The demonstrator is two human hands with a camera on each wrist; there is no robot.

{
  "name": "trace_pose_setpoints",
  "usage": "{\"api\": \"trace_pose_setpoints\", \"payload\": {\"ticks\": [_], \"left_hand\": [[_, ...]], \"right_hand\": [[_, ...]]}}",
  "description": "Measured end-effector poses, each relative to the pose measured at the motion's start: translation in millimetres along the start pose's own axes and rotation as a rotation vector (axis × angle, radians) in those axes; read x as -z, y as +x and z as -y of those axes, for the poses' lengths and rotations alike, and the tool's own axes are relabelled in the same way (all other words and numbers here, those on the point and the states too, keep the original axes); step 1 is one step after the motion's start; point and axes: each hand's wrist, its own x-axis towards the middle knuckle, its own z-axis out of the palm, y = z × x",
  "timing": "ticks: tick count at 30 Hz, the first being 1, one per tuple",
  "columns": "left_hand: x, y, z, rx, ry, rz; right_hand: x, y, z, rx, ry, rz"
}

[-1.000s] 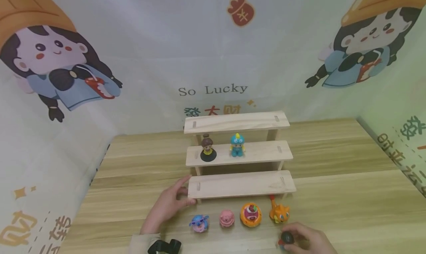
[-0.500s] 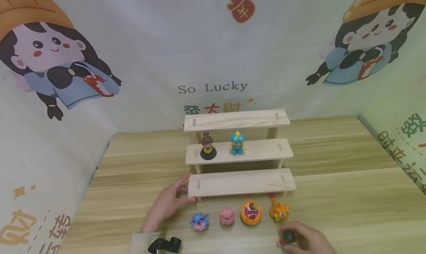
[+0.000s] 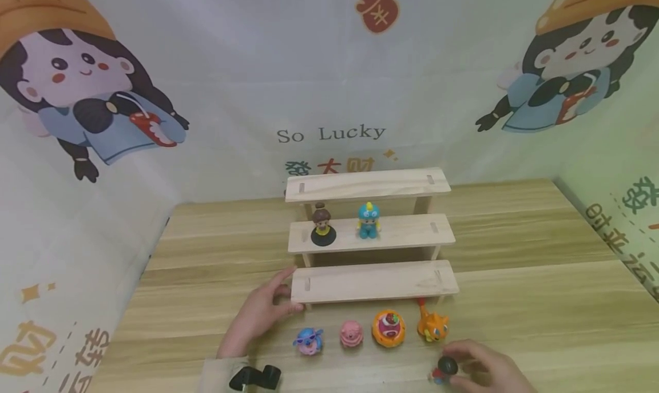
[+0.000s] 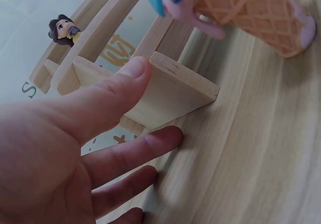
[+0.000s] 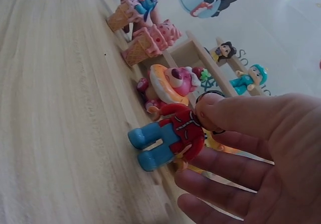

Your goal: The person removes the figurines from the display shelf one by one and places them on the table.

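In the head view my left hand (image 3: pixel 262 310) is at the left end of the lowest shelf of a wooden three-step display stand (image 3: pixel 373 281). Its fingers are spread and fairly straight, the thumb by the front corner; firm contact is hard to tell. My right hand (image 3: pixel 486 367) pinches a small toy figure by its dark-haired head between thumb and fingers. The toy figure (image 5: pixel 173 133) wears a red jacket and blue trousers; the thumb partly covers its face. Beside it sits an orange toy (image 3: pixel 432 326) with a red-tipped tail, mostly hidden in the right wrist view.
Before the stand are a blue toy with sunglasses (image 3: pixel 309 341), a pink toy (image 3: pixel 351 334) and an orange ring-shaped toy (image 3: pixel 388 328). The first two sit in cones. A brown-haired figure (image 3: pixel 322 226) and a teal figure (image 3: pixel 368 221) occupy the middle shelf. Printed cloth (image 3: pixel 329 95) hangs behind.
My right hand has shifted slightly right at the red-jacketed figure, which barely moves. My left hand stays by the stand. The head view tilts slightly.
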Motion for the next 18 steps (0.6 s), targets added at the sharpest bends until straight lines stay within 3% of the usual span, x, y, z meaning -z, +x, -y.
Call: {"api": "trace_pose_setpoints", "payload": {"ticks": [7, 10, 14, 18], "left_hand": [[-2.1, 1.1, 1.0, -0.001, -0.005, -0.007], [-2.3, 1.2, 1.0, -0.006, -0.001, -0.01], [-1.8, 0.6, 0.3, -0.009, 0.006, -0.01], [-0.6, 1.1, -0.7, -0.003, 0.006, -0.01]], "right_hand": [[11, -0.4, -2, -0.001, -0.018, 0.098], [21, -2.2, -3, 0.068, -0.064, 0.119], [38, -3.7, 2, 0.107, -0.147, 0.11], [53, -3.3, 12, 0.077, -0.254, 0.064]]}}
